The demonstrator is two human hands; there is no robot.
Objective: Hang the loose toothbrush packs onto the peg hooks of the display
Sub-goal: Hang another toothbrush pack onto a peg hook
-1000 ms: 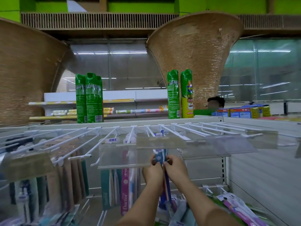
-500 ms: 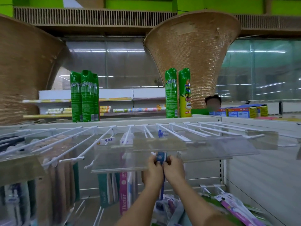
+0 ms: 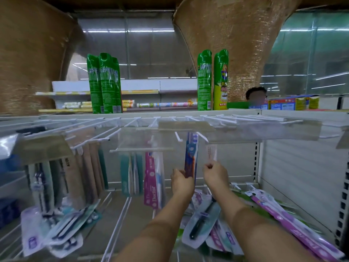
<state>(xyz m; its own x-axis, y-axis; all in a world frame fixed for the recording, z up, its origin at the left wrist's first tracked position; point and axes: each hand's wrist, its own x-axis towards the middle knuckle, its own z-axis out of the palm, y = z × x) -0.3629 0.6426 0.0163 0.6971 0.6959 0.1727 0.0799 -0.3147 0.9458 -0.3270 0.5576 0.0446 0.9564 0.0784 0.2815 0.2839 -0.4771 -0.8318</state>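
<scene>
— Where is the pack?
— The blue toothbrush pack (image 3: pixel 191 157) hangs upright below the white peg hooks (image 3: pixel 178 137). Its top sits behind the clear label strip (image 3: pixel 236 136), so I cannot tell whether it is on a hook.
— And the hands?
— Your left hand (image 3: pixel 181 181) has its fingers curled round the blue pack's lower end. Your right hand (image 3: pixel 215 172), just right of that pack, pinches the bottom of a thin clear pack (image 3: pixel 211 154).
— Anything else?
— The loose packs (image 3: pixel 203 229) lie heaped below and to the right of the blue pack. A pink Doctor pack (image 3: pixel 151 178) hangs just left of it.
</scene>
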